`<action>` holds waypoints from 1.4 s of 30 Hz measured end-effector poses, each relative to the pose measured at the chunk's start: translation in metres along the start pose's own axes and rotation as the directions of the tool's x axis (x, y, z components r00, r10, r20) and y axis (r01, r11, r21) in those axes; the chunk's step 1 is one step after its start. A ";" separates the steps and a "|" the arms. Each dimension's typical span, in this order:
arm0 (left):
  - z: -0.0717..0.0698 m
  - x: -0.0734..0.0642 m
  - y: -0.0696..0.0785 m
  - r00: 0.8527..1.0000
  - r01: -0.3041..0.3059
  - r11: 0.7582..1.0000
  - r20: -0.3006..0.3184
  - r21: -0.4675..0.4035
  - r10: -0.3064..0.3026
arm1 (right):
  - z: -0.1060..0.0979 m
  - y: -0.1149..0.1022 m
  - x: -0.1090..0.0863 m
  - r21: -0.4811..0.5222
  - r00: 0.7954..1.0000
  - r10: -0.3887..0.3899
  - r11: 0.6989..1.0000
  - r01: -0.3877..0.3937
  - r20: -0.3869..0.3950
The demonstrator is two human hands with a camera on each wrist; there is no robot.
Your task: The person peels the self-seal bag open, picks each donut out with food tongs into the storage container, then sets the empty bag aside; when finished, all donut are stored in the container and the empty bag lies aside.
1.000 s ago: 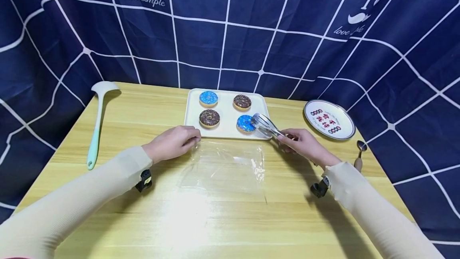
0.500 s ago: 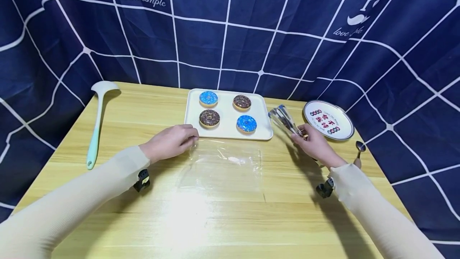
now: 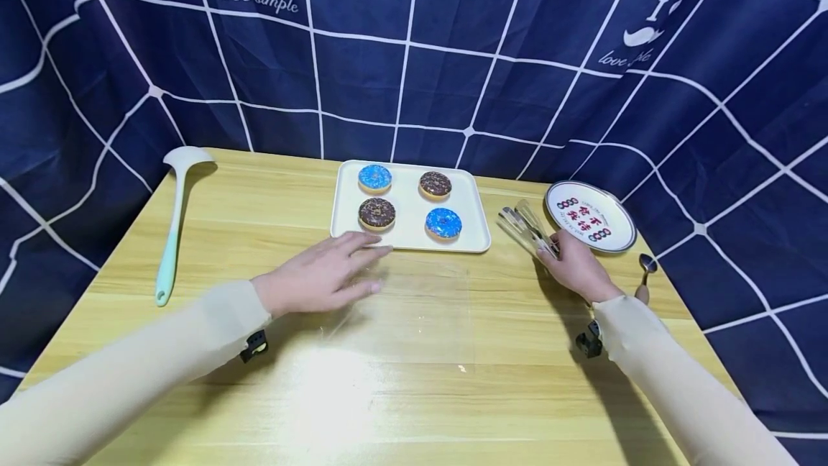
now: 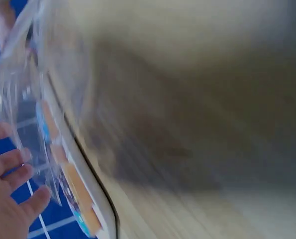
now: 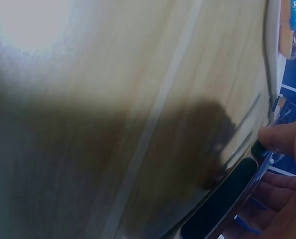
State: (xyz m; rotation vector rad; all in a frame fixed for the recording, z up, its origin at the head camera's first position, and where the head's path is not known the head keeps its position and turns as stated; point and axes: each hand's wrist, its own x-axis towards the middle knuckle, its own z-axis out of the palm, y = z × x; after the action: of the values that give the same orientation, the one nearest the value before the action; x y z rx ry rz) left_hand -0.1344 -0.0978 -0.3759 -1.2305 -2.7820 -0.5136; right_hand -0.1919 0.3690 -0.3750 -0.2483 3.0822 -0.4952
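My left hand hovers over the left part of a clear plastic sheet or bag, its fingers spread and fairly straight. In the left wrist view the plastic bulges up beside those fingers; contact is hard to tell. My right hand grips metal tongs with a dark green handle inlay. The tong ends are spread, with nothing between them, right of a white tray. On the tray sit two blue-iced donuts and two chocolate-iced donuts.
A ladle with a mint handle lies at the left of the wooden table. At the right are a printed plate and a small spoon. A navy checked cloth hangs behind and at both sides.
My right hand has drawn the tongs away from the front blue donut, rightward towards the plate. My left hand has uncurled its fingers and shifted right over the plastic.
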 end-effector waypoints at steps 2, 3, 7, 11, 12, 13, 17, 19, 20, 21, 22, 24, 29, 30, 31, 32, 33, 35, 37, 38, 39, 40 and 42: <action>0.002 -0.002 0.006 0.997 -0.021 0.999 0.074 0.032 0.019 | 0.001 0.001 0.001 -0.014 1.000 0.007 1.000 -0.007 0.008; 0.004 -0.003 0.009 0.995 -0.034 0.998 0.099 0.048 0.029 | 0.001 0.002 0.002 -0.020 1.000 0.008 1.000 -0.007 0.011; 0.008 -0.005 0.014 0.987 -0.057 0.995 0.158 0.079 0.044 | 0.002 0.001 0.003 -0.049 1.000 0.014 0.999 -0.013 0.017; 0.012 -0.005 0.013 0.981 -0.048 0.996 0.194 0.076 0.032 | 0.002 0.000 0.003 -0.073 0.999 0.032 0.997 -0.030 0.028; 0.013 -0.005 0.013 0.979 -0.046 0.996 0.201 0.077 0.029 | 0.002 -0.001 0.004 -0.077 0.999 0.037 0.996 -0.034 0.031; 0.014 -0.006 0.012 0.978 -0.043 0.996 0.209 0.077 0.026 | 0.002 -0.001 0.004 -0.079 0.999 0.039 0.996 -0.036 0.033; 0.018 -0.006 0.009 0.974 -0.042 0.997 0.227 0.070 0.025 | 0.001 -0.002 0.004 -0.087 0.998 0.045 0.995 -0.041 0.041; 0.019 -0.006 0.009 0.970 -0.037 0.997 0.243 0.070 0.019 | 0.000 -0.002 0.004 -0.090 0.998 0.045 0.995 -0.041 0.045; 0.019 -0.006 0.009 0.968 -0.035 0.997 0.251 0.068 0.017 | 0.000 -0.002 0.004 -0.092 0.998 0.047 0.995 -0.042 0.050; 0.020 -0.006 0.009 0.966 -0.032 0.997 0.259 0.069 0.013 | 0.000 -0.002 0.004 -0.093 0.998 0.046 0.995 -0.041 0.054; 0.020 -0.007 0.009 0.963 -0.027 0.997 0.269 0.070 0.007 | 0.000 -0.002 0.004 -0.094 0.997 0.046 0.995 -0.040 0.058; 0.021 -0.007 0.009 0.960 -0.023 0.997 0.280 0.073 0.002 | 0.001 -0.001 0.004 -0.095 0.997 0.050 0.995 -0.044 0.063; 0.023 -0.008 0.008 0.959 -0.023 0.995 0.285 0.095 -0.005 | 0.001 -0.001 0.005 -0.104 0.996 0.055 0.993 -0.048 0.067; 0.023 -0.009 0.008 0.958 -0.026 0.995 0.285 0.099 -0.004 | 0.001 0.000 0.006 -0.105 0.996 0.054 0.993 -0.047 0.067; 0.023 -0.009 0.007 0.958 -0.028 0.994 0.287 0.104 -0.003 | 0.002 0.000 0.006 -0.106 0.996 0.054 0.993 -0.047 0.068; 0.023 -0.009 0.007 0.957 -0.030 0.994 0.291 0.107 -0.003 | 0.002 -0.001 0.007 -0.107 0.996 0.054 0.993 -0.047 0.070; 0.023 -0.010 0.007 0.955 -0.029 0.994 0.297 0.107 -0.005 | 0.002 -0.001 0.007 -0.107 0.996 0.055 0.993 -0.047 0.071; 0.024 -0.010 0.007 0.952 -0.027 0.994 0.307 0.107 -0.007 | 0.002 0.000 0.007 -0.106 0.996 0.055 0.993 -0.047 0.076; 0.024 -0.009 0.007 0.950 -0.023 0.994 0.312 0.104 -0.011 | 0.002 0.001 0.008 -0.106 0.995 0.056 0.993 -0.047 0.079; 0.024 -0.009 0.008 0.949 -0.018 0.994 0.314 0.105 -0.016 | 0.002 0.001 0.008 -0.106 0.995 0.056 0.993 -0.047 0.079; 0.025 -0.009 0.008 0.949 -0.015 0.994 0.315 0.108 -0.020 | 0.003 0.001 0.008 -0.105 0.995 0.057 0.993 -0.048 0.081; 0.025 -0.008 0.008 0.950 -0.015 0.994 0.311 0.108 -0.020 | 0.003 0.002 0.008 -0.105 0.995 0.058 0.993 -0.049 0.081; 0.026 -0.008 0.009 0.953 -0.013 0.993 0.302 0.116 -0.023 | 0.003 0.002 0.008 -0.103 0.995 0.060 0.993 -0.052 0.078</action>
State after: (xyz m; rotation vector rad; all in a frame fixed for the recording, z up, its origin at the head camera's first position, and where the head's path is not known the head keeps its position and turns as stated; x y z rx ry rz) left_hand -0.1204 -0.0900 -0.3993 -1.3815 -3.0108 -0.1678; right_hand -0.2002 0.3690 -0.3781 -0.1771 3.0287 -0.3193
